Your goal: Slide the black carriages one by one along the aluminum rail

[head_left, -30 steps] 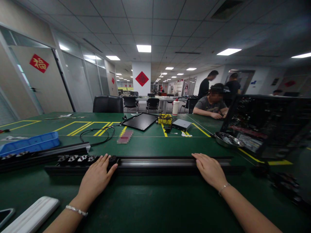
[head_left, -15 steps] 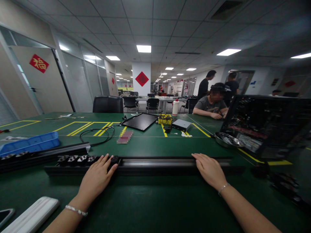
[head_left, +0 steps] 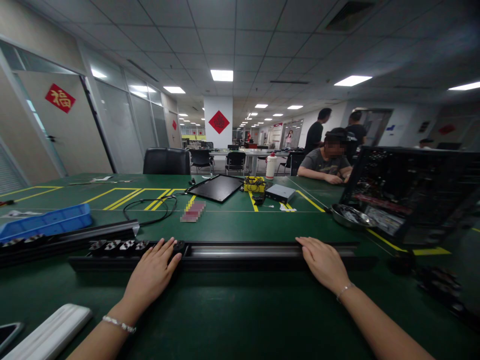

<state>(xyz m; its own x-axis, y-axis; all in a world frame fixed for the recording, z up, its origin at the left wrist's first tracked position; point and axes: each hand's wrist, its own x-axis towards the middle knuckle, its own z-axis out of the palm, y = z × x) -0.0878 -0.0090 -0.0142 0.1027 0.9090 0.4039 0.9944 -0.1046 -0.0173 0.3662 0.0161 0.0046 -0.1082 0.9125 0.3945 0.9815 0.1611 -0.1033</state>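
A long black aluminium rail [head_left: 240,254] lies across the green table [head_left: 232,315] in front of me. My left hand [head_left: 152,272] rests flat on its left part, fingers stretched out, the fingertips touching a small black slider piece [head_left: 179,246] in the rail's slot. Several similar black-and-silver pieces [head_left: 116,245] sit in a row further left on the rail. My right hand [head_left: 324,261] lies flat on the rail's right part, fingers together and extended, holding nothing.
A second black rail [head_left: 71,236] and a blue tray [head_left: 45,220] lie at the left. A white bar [head_left: 48,332] is near the front left. An open computer case [head_left: 408,190] and a metal bowl [head_left: 350,216] stand at the right. A seated person [head_left: 328,160] works across the table.
My left hand has slid slightly to the right along the rail, pushing the small black piece with it. My right hand has stayed in place.
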